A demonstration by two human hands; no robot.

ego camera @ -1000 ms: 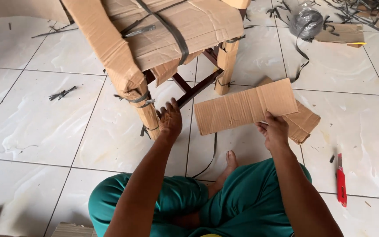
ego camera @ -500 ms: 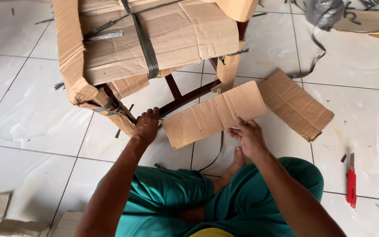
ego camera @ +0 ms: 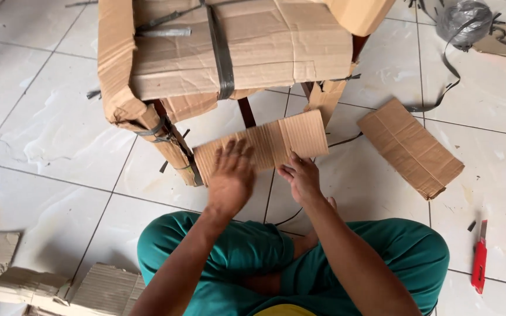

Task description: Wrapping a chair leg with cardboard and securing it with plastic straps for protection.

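Sitting cross-legged on white tiled floor (ego camera: 48, 134), person faces wooden chair wrapped in brown cardboard and dark straps (ego camera: 235, 52). Flat rectangular strip of corrugated brown cardboard (ego camera: 276, 142) held against front chair leg (ego camera: 174, 149), just below seat. Left hand (ego camera: 229, 178) spread flat on strip, fingers apart, pressing, not clamped. Right hand (ego camera: 301, 177) pinches strip's lower edge. Step judged: fitting strip to leg; next calls for bending it around. Second cardboard piece (ego camera: 411, 146) lies right; red utility knife (ego camera: 479, 260) well apart.
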